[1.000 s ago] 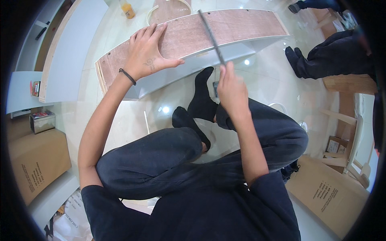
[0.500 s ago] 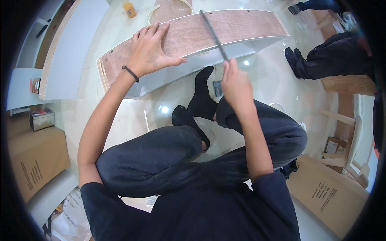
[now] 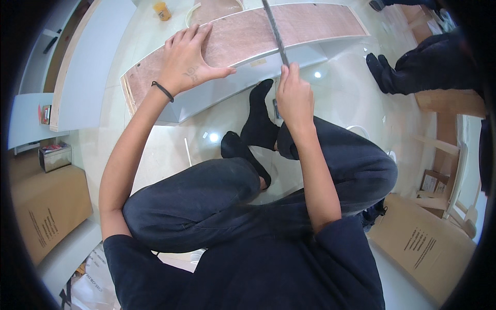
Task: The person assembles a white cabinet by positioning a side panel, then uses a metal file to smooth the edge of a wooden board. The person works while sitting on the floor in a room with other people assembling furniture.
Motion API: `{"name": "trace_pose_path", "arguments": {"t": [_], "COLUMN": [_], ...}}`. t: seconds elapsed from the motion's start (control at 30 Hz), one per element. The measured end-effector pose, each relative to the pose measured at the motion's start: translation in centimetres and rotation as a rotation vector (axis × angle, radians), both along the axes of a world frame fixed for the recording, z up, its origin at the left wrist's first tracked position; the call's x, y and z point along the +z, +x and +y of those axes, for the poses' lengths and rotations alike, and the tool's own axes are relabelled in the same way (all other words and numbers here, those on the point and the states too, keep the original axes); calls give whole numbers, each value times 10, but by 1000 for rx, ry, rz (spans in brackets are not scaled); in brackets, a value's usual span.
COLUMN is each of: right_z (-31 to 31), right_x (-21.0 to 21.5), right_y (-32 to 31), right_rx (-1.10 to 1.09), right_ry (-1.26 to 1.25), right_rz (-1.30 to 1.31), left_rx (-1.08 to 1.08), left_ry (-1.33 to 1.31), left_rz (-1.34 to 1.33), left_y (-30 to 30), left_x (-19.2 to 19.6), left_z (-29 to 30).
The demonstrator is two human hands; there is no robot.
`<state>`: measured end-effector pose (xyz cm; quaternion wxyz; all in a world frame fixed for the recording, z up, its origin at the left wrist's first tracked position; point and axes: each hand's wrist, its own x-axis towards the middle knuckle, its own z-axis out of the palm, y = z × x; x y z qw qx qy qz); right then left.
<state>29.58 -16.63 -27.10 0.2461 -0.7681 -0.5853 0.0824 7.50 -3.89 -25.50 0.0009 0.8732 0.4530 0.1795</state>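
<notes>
1. File (image 3: 276, 33) crosses over the box (image 3: 320, 21); likely stiff, best gripped at its near end, where the right hand (image 3: 296, 99) curls its fingers around it.
2. Box sits on the floor (image 3: 160, 160), likely rigid; steady it from above, where the left hand (image 3: 185, 64) rests spread, gripping nothing.

Cannot see the far tip of the dark bar (image 3: 275, 32), cut off by the top edge, nor its grip, hidden inside the right hand (image 3: 295, 98). Cannot identify the small dark object (image 3: 276, 109) partly covered by that hand.
</notes>
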Motion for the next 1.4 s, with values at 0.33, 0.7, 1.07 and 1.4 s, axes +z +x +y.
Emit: {"name": "trace_pose_path", "arguments": {"t": [0.33,0.7,1.07,1.4], "right_z": [-55,-54,7,-3], "right_x": [-15,3,15,14], "right_y": [-36,-21,20,13], "right_rx": [79,59,-16,-5], "right_ry": [-26,-92,-41,-106], "right_rz": [134,178,56,16], "left_rx": [-32,-23,-22,-42], "left_ry": [-2,5,-5,24], "left_rz": [24,53,50,30], "left_y": [0,1,-1,-1], "left_x": [8,2,1,1], "left_z": [-4,-3,-3,1]}}
